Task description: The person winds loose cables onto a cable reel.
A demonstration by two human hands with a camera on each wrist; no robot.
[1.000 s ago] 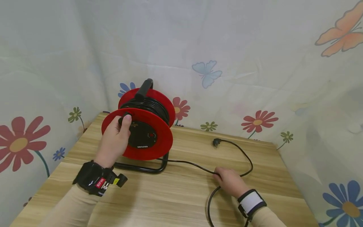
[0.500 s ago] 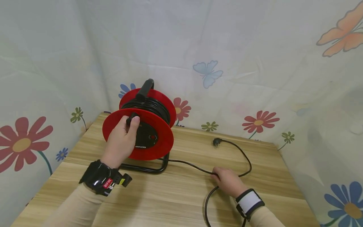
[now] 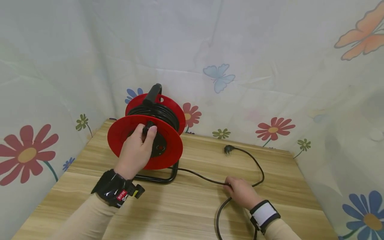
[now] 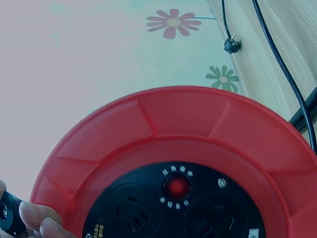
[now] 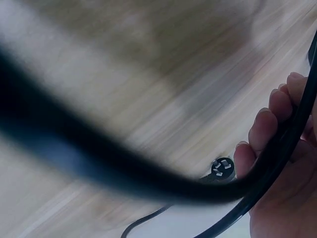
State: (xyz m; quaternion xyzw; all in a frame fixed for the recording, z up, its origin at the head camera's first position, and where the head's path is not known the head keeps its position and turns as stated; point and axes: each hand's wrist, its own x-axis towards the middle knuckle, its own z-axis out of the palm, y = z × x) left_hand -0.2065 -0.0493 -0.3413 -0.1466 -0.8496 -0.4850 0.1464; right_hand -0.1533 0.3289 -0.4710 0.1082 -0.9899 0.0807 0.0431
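Note:
A red cable reel point(image 3: 171, 146) stands on a black tubular frame point(image 3: 156, 180) at the left of the table, black cable wound between its discs. My left hand point(image 3: 134, 151) grips the black crank knob point(image 3: 149, 125) on the front disc. The left wrist view shows the disc's black socket panel and red button point(image 4: 177, 187). From the reel's underside the loose cable point(image 3: 199, 174) runs right into my right hand point(image 3: 242, 192), whose fingers curl round it near the tabletop. Beyond that hand the cable bends back to a plug point(image 3: 229, 149), prongs showing in the right wrist view.
A loop of cable point(image 3: 218, 216) hangs toward the table's near side, partly out of frame. The reel's carrying handle point(image 3: 153, 95) rises above it. A flowered cloth point(image 3: 270, 83) encloses the wooden table point(image 3: 186, 206) at the back and sides.
My left hand has carried the knob rightward, and the reel has turned with it. A hole in the rear disc has come into view. My right hand has barely moved.

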